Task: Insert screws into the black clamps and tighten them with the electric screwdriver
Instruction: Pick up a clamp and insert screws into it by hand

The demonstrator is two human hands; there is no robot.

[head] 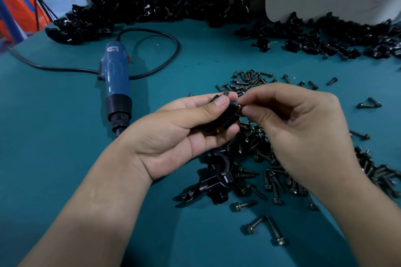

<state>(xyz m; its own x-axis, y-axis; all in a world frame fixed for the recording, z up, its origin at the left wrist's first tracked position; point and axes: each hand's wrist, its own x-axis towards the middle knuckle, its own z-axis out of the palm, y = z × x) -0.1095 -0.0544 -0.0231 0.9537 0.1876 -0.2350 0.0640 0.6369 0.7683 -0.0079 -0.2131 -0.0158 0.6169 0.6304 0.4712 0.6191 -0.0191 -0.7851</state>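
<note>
left hand [186, 134]: grips clamp [225, 118], thumb on top, fingers under; leaves its right end exposed for loading.
right hand [303, 134]: pinches screw [239, 109] at that end, thumb and forefinger.
screw axis: mostly hidden; seems left-right, tip into clamp.
clamp: held above table [65, 158], over loose screws [271, 175]; long axis roughly left-right, slightly tilted.
screwdriver [117, 84]: flat on table, left of hands, untouched; axis near-far, bit toward person, likely parked within reach.
step: insertion, probably; tightening not yet begun.

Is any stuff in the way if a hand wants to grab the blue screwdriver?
Nothing visible. The electric screwdriver lies on bare teal table just left of the left hand, which holds a black clamp while the right hand pinches a screw. Its cable loops away behind it.
</note>
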